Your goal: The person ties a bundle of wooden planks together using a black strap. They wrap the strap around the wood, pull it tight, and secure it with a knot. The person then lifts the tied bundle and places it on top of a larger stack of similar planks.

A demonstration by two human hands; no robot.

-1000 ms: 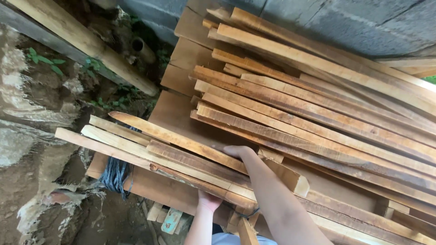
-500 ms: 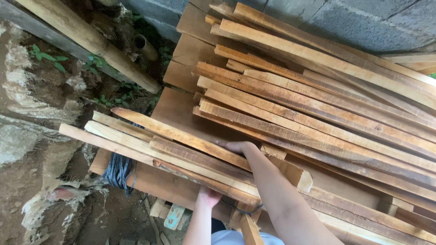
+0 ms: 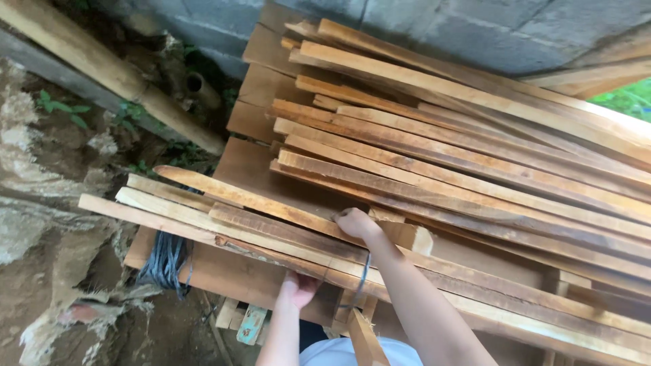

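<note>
Rough-sawn wooden slats [image 3: 224, 217] lie in a loose bundle at the near-left corner of the lumber stack [image 3: 475, 156]. We count about five. They look stiff, light and splintery; we judge mid-length the best hold. Our right hand [image 3: 354, 222] clamps their top, our left hand [image 3: 298, 288] grips beneath.

Probably an outdoor timber yard: stacked wooden slats [image 3: 475, 169] against block wall [image 3: 475, 27], bare earth [image 3: 41, 224].
</note>
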